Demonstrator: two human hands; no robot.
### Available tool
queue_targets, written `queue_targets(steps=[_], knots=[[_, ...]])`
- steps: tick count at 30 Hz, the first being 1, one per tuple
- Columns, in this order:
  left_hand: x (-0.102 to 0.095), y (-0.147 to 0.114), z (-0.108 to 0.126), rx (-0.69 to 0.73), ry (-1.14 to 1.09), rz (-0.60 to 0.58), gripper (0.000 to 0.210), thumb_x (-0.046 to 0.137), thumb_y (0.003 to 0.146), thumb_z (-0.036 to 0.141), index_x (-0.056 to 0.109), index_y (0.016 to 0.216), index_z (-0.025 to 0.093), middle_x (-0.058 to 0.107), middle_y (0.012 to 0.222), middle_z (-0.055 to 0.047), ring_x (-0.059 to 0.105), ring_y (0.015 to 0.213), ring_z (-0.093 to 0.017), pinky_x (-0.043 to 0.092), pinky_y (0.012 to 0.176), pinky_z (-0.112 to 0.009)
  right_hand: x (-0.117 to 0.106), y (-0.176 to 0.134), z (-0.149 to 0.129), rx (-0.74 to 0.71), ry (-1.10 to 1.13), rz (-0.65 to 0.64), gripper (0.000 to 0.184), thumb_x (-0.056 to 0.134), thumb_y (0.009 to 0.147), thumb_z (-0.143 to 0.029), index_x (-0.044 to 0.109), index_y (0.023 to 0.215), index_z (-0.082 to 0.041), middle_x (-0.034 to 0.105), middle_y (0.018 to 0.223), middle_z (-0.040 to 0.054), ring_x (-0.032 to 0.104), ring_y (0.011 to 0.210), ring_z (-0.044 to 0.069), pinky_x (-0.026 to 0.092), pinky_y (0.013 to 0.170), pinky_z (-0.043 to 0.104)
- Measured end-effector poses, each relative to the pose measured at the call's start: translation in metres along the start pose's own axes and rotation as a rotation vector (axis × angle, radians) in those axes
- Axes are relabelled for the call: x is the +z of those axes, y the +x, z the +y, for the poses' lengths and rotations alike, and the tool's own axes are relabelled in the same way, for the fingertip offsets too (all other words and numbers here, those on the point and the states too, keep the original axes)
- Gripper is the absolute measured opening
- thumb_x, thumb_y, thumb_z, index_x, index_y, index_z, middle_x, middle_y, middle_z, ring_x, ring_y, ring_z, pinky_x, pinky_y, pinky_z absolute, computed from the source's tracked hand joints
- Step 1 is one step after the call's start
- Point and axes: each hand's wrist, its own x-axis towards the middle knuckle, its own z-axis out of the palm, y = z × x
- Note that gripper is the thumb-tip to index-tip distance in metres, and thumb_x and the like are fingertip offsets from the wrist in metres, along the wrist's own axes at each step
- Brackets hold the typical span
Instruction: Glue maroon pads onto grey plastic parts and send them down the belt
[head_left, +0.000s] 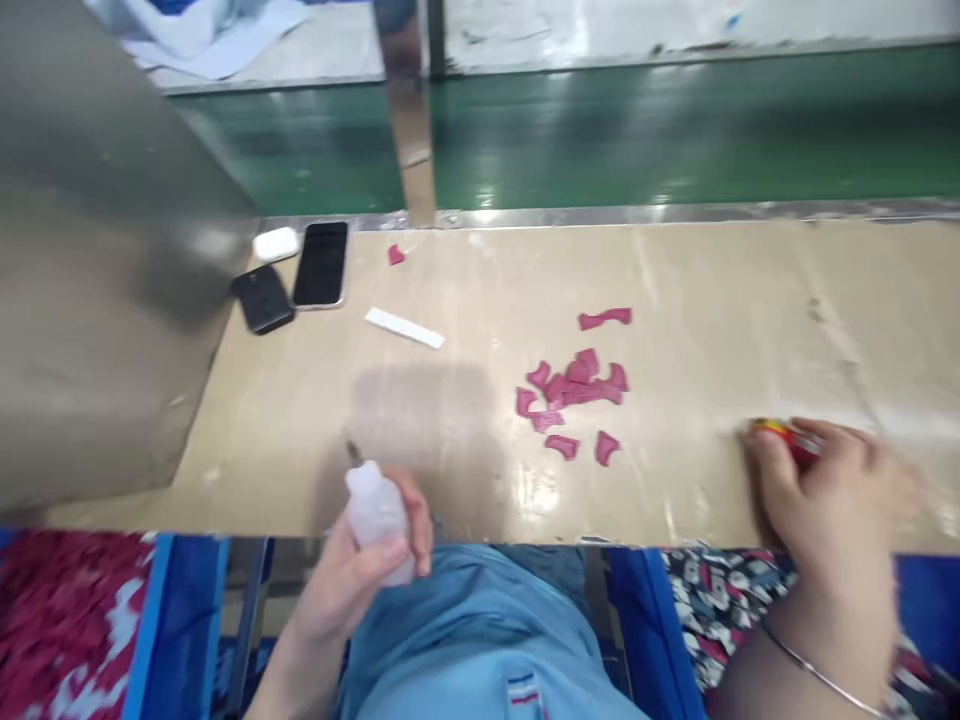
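Observation:
My left hand (352,570) is wrapped round a small translucent white squeeze bottle (379,520) with a thin dark tip, held over the table's near edge and tilted away from me. Far to the right, my right hand (840,490) is closed on a small red and yellow object (799,443) at the table surface. The fingers cover most of that object, and motion blurs it, so its kind is unclear. Between the hands, nearer the middle, lies a loose cluster of several dark pink cut pieces (577,388). One longer pink strip (606,318) sits just beyond them.
On the tan table (712,300) lie a white strip (405,328), a pink scrap (396,254), a phone (321,265), a black case (262,298) and a white case (276,244). A metal panel (105,280) bounds the left. Blue bins (176,620) flank my lap.

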Motion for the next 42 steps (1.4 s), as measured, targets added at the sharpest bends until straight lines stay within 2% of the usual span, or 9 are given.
queue_targets(steps=[3, 6, 12, 15, 18, 24, 31, 36, 42], knots=[[-0.012, 0.023, 0.024, 0.068, 0.414, 0.307, 0.039, 0.089, 0.088, 0.046, 0.065, 0.108, 0.023, 0.072, 0.087, -0.001, 0.071, 0.079, -0.018, 0.058, 0.072, -0.026, -0.004, -0.001, -0.020, 0.000, -0.042, 0.042, 0.082, 0.041, 0.102, -0.085, 0.072, 0.133, -0.015, 0.069, 0.131, 0.0320, 0.064, 0.133, 0.054, 0.048, 0.111, 0.080], [-0.012, 0.059, 0.048, 0.137, 0.775, 0.416, 0.049, 0.090, 0.080, 0.053, 0.063, 0.109, 0.024, 0.074, 0.098, -0.005, 0.072, 0.094, -0.024, 0.059, 0.086, -0.036, 0.003, -0.006, -0.063, -0.107, 0.060, -0.102, 0.073, 0.039, 0.108, -0.075, 0.057, 0.153, -0.019, 0.063, 0.148, 0.0237, 0.057, 0.147, 0.045, 0.050, 0.120, 0.070], [0.007, 0.131, 0.079, 0.192, 1.174, 0.307, 0.056, 0.080, 0.069, 0.065, 0.064, 0.102, 0.024, 0.072, 0.110, -0.009, 0.067, 0.115, -0.037, 0.049, 0.109, -0.055, 0.027, -0.008, -0.146, -0.444, 0.079, -0.407, 0.097, 0.064, 0.095, -0.082, 0.040, 0.171, -0.027, 0.038, 0.176, 0.0198, 0.030, 0.164, 0.054, 0.037, 0.125, 0.080], [0.011, 0.163, 0.078, 0.240, 1.281, 0.228, 0.054, 0.075, 0.072, 0.065, 0.065, 0.106, 0.023, 0.071, 0.114, -0.011, 0.062, 0.125, -0.040, 0.043, 0.117, -0.059, 0.038, 0.006, -0.171, -0.477, 0.057, -0.476, 0.100, 0.070, 0.091, -0.082, 0.046, 0.170, -0.025, 0.043, 0.174, 0.0208, 0.032, 0.161, 0.057, 0.031, 0.124, 0.085], [0.015, 0.192, 0.068, 0.270, 1.289, 0.149, 0.051, 0.071, 0.077, 0.064, 0.064, 0.106, 0.023, 0.071, 0.116, -0.012, 0.063, 0.124, -0.039, 0.046, 0.114, -0.057, 0.044, 0.021, -0.184, -0.504, 0.082, -0.510, 0.078, 0.067, 0.099, -0.071, 0.056, 0.163, -0.026, 0.051, 0.170, 0.0186, 0.038, 0.159, 0.055, 0.033, 0.123, 0.086], [0.027, 0.222, 0.052, 0.286, 1.290, 0.004, 0.048, 0.070, 0.081, 0.061, 0.066, 0.107, 0.021, 0.074, 0.115, -0.012, 0.068, 0.117, -0.035, 0.052, 0.109, -0.051, 0.053, 0.043, -0.169, -0.449, 0.132, -0.446, 0.040, 0.055, 0.112, -0.044, 0.074, 0.144, -0.030, 0.065, 0.158, 0.0117, 0.051, 0.154, 0.041, 0.038, 0.127, 0.075], [0.026, 0.220, 0.048, 0.301, 1.291, -0.053, 0.043, 0.068, 0.085, 0.057, 0.066, 0.109, 0.021, 0.074, 0.114, -0.011, 0.070, 0.115, -0.034, 0.055, 0.106, -0.048, 0.066, 0.074, -0.127, -0.338, 0.155, -0.402, 0.045, 0.051, 0.113, -0.044, 0.070, 0.150, -0.026, 0.060, 0.163, 0.0132, 0.051, 0.157, 0.038, 0.045, 0.127, 0.067], [0.021, 0.220, 0.046, 0.314, 1.290, -0.055, 0.038, 0.071, 0.086, 0.051, 0.065, 0.111, 0.022, 0.075, 0.117, -0.011, 0.070, 0.120, -0.034, 0.054, 0.109, -0.048, 0.076, 0.096, -0.125, -0.370, 0.194, -0.476, 0.056, 0.051, 0.113, -0.053, 0.063, 0.157, -0.022, 0.047, 0.173, 0.0152, 0.037, 0.166, 0.041, 0.036, 0.133, 0.069], [0.019, 0.216, 0.044, 0.314, 1.288, -0.059, 0.034, 0.072, 0.087, 0.048, 0.066, 0.108, 0.022, 0.075, 0.115, -0.010, 0.071, 0.115, -0.032, 0.055, 0.109, -0.048, 0.048, 0.071, -0.120, -0.509, 0.234, -0.624, 0.064, 0.049, 0.111, -0.067, 0.060, 0.160, -0.028, 0.054, 0.169, 0.0133, 0.046, 0.161, 0.040, 0.038, 0.132, 0.069]])
